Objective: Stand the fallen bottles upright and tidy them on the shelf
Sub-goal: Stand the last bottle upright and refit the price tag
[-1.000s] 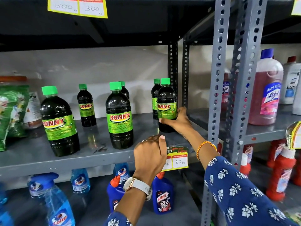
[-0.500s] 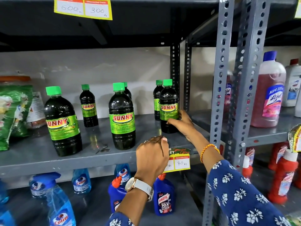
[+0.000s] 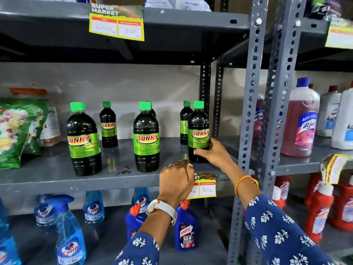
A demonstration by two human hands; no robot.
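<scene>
Six dark, green-capped plastic Sunny bottles upright on the grey metal shelf [image 3: 47,175], none lying down in view. Right hand [image 3: 214,153] wrapped round the lower body of the rightmost front bottle [image 3: 198,131], thumb across the front, fingers behind. Left hand [image 3: 176,179] curled into a loose fist at the shelf's front lip, holding nothing visible, just beside the yellow paper price tag [image 3: 207,185].

Risks, as a judgement: held bottle close in front of a smaller back-row bottle [image 3: 185,121]; a push inward likely to knock that one over. Perforated steel upright [image 3: 252,92] near on the right, so a sideways slide could clip it. Shelf paint glossy, reflective, probably slippery under a smooth bottle base; tall narrow-necked shape top-heavy if tipped from low down. Grip sits low, below the green paper label, so a quick shove could tilt the cap end.

Middle front bottle [image 3: 146,136] and left front bottle [image 3: 84,139]: rounded shoulders, ribbed lower bodies, shiny skin. Soft green plastic pouch [image 3: 17,131] slumped at far left.
</scene>
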